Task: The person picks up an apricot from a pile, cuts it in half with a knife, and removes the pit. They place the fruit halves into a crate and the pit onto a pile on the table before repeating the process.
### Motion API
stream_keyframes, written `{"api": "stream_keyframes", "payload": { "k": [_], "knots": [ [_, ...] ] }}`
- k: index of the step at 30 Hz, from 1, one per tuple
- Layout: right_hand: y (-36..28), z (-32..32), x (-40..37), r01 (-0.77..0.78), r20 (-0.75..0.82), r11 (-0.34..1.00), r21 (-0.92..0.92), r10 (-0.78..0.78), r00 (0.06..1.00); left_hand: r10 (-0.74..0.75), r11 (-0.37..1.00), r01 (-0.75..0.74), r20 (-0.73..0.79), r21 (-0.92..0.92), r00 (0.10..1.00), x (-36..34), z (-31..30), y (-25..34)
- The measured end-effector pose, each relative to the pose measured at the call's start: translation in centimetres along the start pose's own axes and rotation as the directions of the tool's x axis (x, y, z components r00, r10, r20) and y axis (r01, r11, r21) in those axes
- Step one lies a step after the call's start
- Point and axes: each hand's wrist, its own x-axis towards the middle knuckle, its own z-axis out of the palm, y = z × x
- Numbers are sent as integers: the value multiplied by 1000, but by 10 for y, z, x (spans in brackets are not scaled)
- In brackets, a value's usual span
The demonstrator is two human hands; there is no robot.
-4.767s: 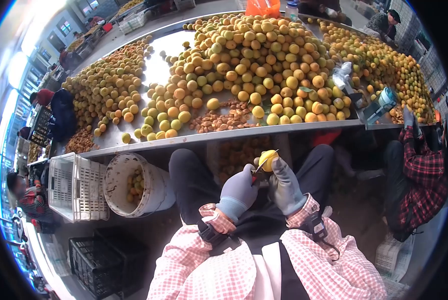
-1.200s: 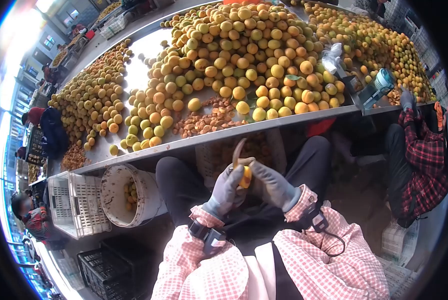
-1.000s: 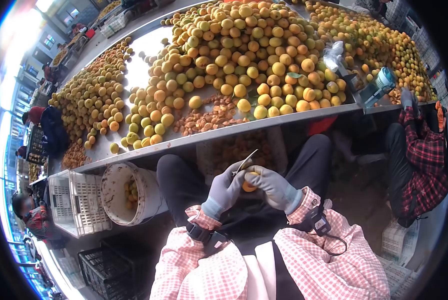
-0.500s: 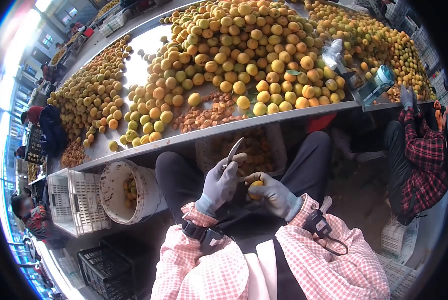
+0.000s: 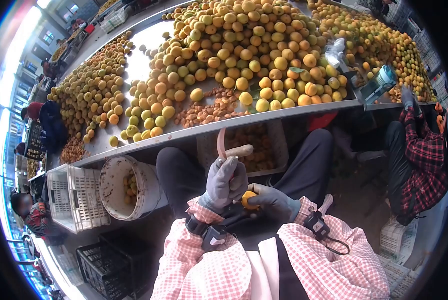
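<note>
My left hand (image 5: 226,181), in a grey glove, is closed around a small knife (image 5: 221,143). The curved blade points up toward the table edge, and one finger is stretched out to the right. Just beside it, my gloved right hand (image 5: 275,202) grips an orange-yellow apricot (image 5: 249,200) between thumb and fingers, close to the left hand's knuckles. Both hands are over my lap. Beyond them, a plastic crate (image 5: 285,159) under the table edge holds apricot pieces. On the table lies a heap of brown apricot pits (image 5: 206,112) in front of the piled apricots (image 5: 244,45).
A metal-edged table (image 5: 194,131) spans the front. To the left stand a white bucket (image 5: 151,200) with some fruit and white crates (image 5: 79,200); a black crate (image 5: 104,265) is below. A green-lidded bottle (image 5: 379,84) is at right, near a person in a checked shirt (image 5: 424,160).
My left hand has turned, so the blade now stands more upright and further left. The apricot in my right hand has come down and left, close against the left hand.
</note>
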Motion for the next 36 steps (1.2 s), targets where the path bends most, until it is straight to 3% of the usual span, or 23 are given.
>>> {"api": "stream_keyframes", "payload": {
  "k": [7, 9, 10, 12, 13, 15, 16, 18, 19, 21, 23, 24, 29, 36],
  "knots": [
    [3, 2, 0, -58, 80, 988, 143, 47, 996, 93, 949, -39, 159, -312, 983, -3, -9, -7],
    [9, 4, 1, 60, -24, 996, 72, -58, 998, 105, 927, -27, 189, -374, 976, -2, -7, -7],
    [10, 6, 1, 60, -25, 996, 73, -58, 998, 132, 946, -111, 49, -303, 990, 0, -3, -8],
    [11, 9, 3, 197, -158, 927, -318, -257, 953, 188, 976, -207, -216, -64, 958, 5, 10, -6],
    [12, 8, 4, 198, -160, 927, -318, -258, 953, 187, 977, -205, -214, -65, 959, 8, 11, -7],
    [15, 5, 9, 354, -160, 806, -473, -474, 866, 135, 974, -205, -492, -92, 860, 13, 11, -8],
    [15, 5, 9, 355, -159, 807, -473, -474, 866, 136, 976, -204, -520, -77, 843, 13, 5, -8],
    [15, 4, 9, 368, -81, 895, -252, -398, 914, 151, 973, -217, -482, -83, 863, 9, -3, -3],
    [15, 4, 8, 367, -83, 895, -252, -398, 913, 165, 970, -227, -443, -91, 881, 8, -4, -3],
    [14, 6, 5, 210, -66, 939, -272, -236, 970, 177, 964, -246, -453, -99, 874, 8, 4, 1],
    [6, 15, -4, 196, -67, 951, -238, -217, 974, 248, 959, -274, -251, -74, 936, 5, 5, 1],
    [2, 17, -6, 187, -69, 961, -205, -205, 976, 249, 959, -275, -251, -74, 935, 4, 5, 1],
    [7, 15, -6, 248, -38, 948, -201, -260, 965, 366, 930, -368, -155, 12, 918, 0, 13, -1],
    [13, 19, -7, 328, -24, 926, -189, -338, 941, 345, 937, -349, -87, -32, 934, -7, 22, 4]
  ]
}}
